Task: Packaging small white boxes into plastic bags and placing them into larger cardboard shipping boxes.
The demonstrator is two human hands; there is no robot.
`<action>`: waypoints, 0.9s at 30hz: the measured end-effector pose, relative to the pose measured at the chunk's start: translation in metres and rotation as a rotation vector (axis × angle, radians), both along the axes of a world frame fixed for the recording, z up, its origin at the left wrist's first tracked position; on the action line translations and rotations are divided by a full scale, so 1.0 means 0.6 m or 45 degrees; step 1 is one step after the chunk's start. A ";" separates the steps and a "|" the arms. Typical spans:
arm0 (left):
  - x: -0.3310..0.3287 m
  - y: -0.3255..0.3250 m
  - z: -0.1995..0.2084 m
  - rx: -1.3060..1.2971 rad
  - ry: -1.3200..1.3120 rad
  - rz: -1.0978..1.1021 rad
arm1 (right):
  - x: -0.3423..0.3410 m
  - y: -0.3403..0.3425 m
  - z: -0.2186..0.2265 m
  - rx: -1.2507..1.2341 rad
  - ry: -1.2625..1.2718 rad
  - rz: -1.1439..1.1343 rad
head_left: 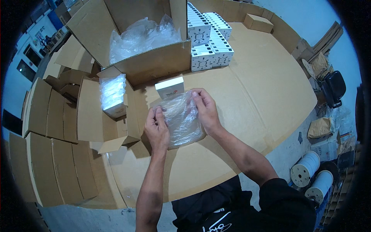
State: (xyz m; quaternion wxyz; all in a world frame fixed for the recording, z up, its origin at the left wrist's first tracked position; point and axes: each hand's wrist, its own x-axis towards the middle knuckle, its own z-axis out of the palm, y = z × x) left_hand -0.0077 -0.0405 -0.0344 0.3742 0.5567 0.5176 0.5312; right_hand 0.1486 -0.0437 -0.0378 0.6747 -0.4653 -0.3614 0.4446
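Observation:
Between my two hands a clear plastic bag is stretched out above the cardboard-covered table. My left hand pinches its left upper edge, while my right hand grips the upper right corner. Just beyond the bag stands a small white box, its lower part hidden behind the plastic. To the left, an open cardboard carton holds another white box with clear plastic wrap over it.
A large open carton full of clear plastic bags stands at the back. Right of it are stacked white boxes. Several folded cartons line the left edge. A small brown box sits far right; cable spools stand on the floor.

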 end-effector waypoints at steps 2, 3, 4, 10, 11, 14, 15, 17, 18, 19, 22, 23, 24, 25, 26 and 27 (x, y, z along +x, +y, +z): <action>0.000 0.002 -0.005 0.059 -0.007 0.052 | -0.010 -0.014 0.009 -0.103 -0.182 0.048; -0.001 0.006 -0.013 0.061 -0.006 0.052 | -0.016 -0.020 0.010 -0.208 -0.363 0.096; -0.004 0.012 -0.023 0.146 0.016 0.081 | -0.024 -0.020 -0.002 -0.091 -0.483 0.038; -0.012 0.013 -0.019 0.144 -0.090 0.125 | -0.015 -0.018 0.004 -0.028 -0.698 -0.029; -0.011 0.015 -0.019 0.152 -0.102 0.125 | -0.012 -0.016 0.001 -0.028 -0.701 -0.033; -0.012 0.009 -0.013 -0.217 -0.392 -0.065 | -0.001 -0.009 -0.014 0.028 -0.603 -0.075; -0.013 0.006 -0.015 -0.214 -0.392 -0.064 | 0.003 -0.007 -0.016 0.022 -0.576 -0.057; -0.012 0.003 -0.017 -0.162 -0.369 -0.348 | 0.005 -0.004 -0.017 0.017 -0.551 -0.040; -0.012 0.002 -0.012 -0.285 -0.495 -0.407 | 0.004 -0.003 -0.018 0.009 -0.442 -0.006; -0.009 0.001 -0.011 -0.283 -0.497 -0.409 | 0.004 -0.002 -0.017 0.002 -0.332 0.028; -0.012 -0.004 -0.006 -0.230 -0.412 -0.386 | 0.025 -0.001 -0.002 -0.087 -0.214 0.228; -0.013 -0.004 -0.007 -0.281 -0.337 -0.397 | 0.031 0.003 0.002 -0.082 -0.217 0.225; -0.014 -0.004 -0.006 -0.332 -0.262 -0.409 | 0.038 0.008 0.005 -0.033 -0.115 0.218; -0.013 -0.005 -0.004 -0.326 -0.265 -0.413 | 0.046 0.014 0.009 0.018 -0.013 0.211; -0.012 -0.006 0.000 -0.334 -0.251 -0.435 | 0.055 0.020 0.015 0.020 0.111 0.221; -0.013 -0.006 0.003 -0.341 -0.237 -0.456 | 0.060 0.022 0.022 0.027 0.108 0.222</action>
